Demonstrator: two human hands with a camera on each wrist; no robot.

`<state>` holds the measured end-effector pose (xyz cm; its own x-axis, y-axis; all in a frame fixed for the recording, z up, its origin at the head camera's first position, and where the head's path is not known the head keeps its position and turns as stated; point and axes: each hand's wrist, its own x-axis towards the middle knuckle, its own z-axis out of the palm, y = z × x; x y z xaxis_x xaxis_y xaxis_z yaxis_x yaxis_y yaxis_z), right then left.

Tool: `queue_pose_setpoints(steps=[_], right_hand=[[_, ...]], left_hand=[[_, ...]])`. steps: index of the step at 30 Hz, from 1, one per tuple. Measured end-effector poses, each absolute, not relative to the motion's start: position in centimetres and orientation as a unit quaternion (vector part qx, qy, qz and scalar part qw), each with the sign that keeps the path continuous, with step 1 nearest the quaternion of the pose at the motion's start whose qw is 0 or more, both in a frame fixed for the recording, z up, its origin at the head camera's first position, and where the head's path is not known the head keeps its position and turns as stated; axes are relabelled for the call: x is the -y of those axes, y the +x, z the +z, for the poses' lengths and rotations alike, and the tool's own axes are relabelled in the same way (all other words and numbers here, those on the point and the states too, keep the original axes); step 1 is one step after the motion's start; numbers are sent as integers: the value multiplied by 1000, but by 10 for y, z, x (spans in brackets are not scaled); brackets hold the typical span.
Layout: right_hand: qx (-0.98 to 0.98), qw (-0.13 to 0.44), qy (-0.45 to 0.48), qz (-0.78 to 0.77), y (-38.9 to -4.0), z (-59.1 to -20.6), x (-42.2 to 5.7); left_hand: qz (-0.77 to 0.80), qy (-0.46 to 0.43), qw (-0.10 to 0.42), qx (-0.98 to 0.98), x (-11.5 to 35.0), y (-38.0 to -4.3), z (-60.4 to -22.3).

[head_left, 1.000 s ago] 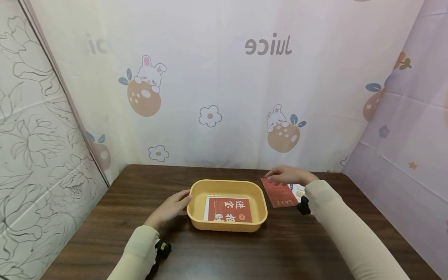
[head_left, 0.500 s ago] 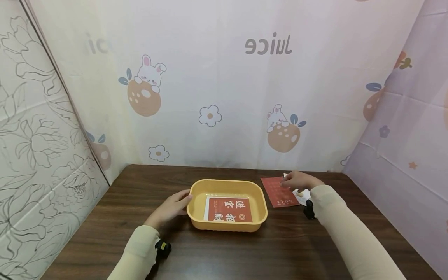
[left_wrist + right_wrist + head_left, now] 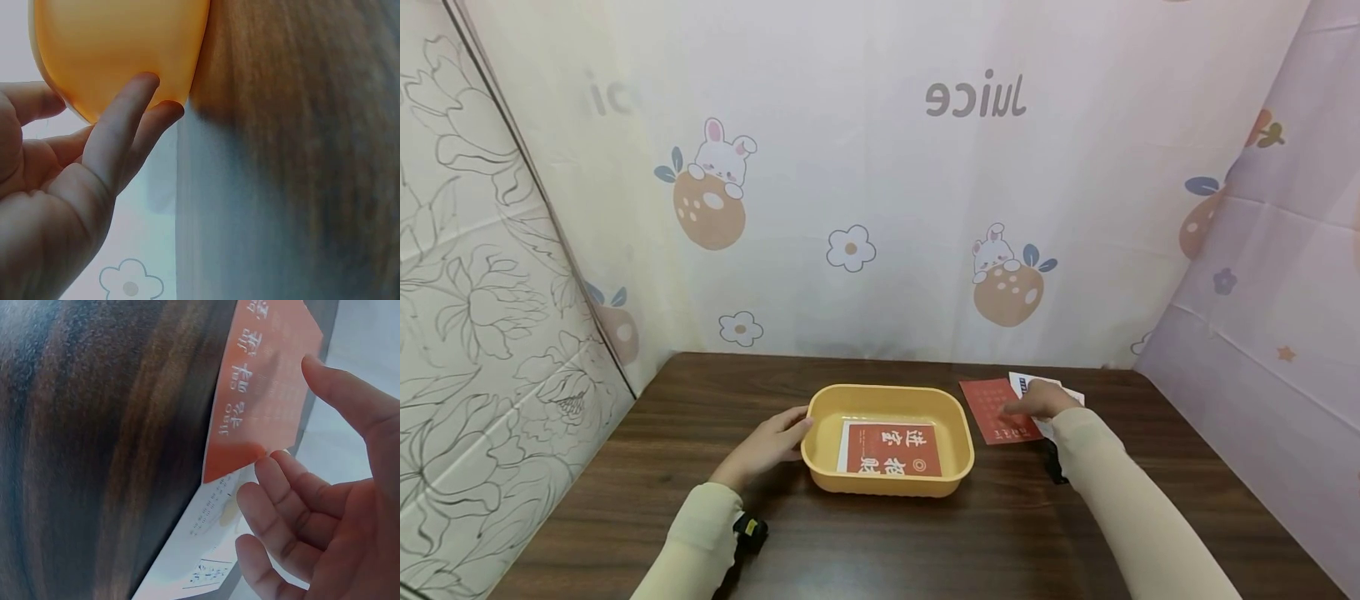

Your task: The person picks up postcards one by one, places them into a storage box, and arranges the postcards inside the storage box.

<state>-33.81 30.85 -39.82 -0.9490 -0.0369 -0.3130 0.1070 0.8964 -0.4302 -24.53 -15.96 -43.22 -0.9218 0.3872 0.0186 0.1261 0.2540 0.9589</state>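
Observation:
A yellow plastic basket [image 3: 891, 486] stands on the table, with a red-and-white printed card [image 3: 895, 450] lying flat inside. My left hand [image 3: 767, 446] rests at its left end. In the left wrist view the straight fingers [image 3: 119, 125] lie along the outer wall, one digit at the rim. To the right lies a red card [image 3: 988, 408] with pale lettering, overlapping a white printed card [image 3: 1021, 385]. Over these two is my right hand [image 3: 1045, 400]. In the right wrist view its thumb stands apart from the fingers, and the index fingertip is right at the red card's edge.
The dark wood table [image 3: 880, 550] runs back to a patterned curtain [image 3: 887, 167] with bunnies and flowers. Another curtain [image 3: 482, 292] with line-drawn flowers stands at the left, a lilac one [image 3: 1285, 292] at the right. A small black device [image 3: 749, 532] sits on the left wrist.
My right hand has moved right, then lower toward me, from the red card's far edge to its right side. More of the white card shows behind it. Left hand and basket have stayed put.

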Motion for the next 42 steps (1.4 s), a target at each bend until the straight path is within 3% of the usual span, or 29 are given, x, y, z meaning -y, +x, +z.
queue_pose_setpoints(steps=[23,42], right_hand=[[-936,157,66,-309,-338,-416,-304],[-937,53,24,-343,-340,-417,-312]], left_hand=[[590,161,116,-783,160,-246,-433],[582,150,112,-791,159,-246,-434]])
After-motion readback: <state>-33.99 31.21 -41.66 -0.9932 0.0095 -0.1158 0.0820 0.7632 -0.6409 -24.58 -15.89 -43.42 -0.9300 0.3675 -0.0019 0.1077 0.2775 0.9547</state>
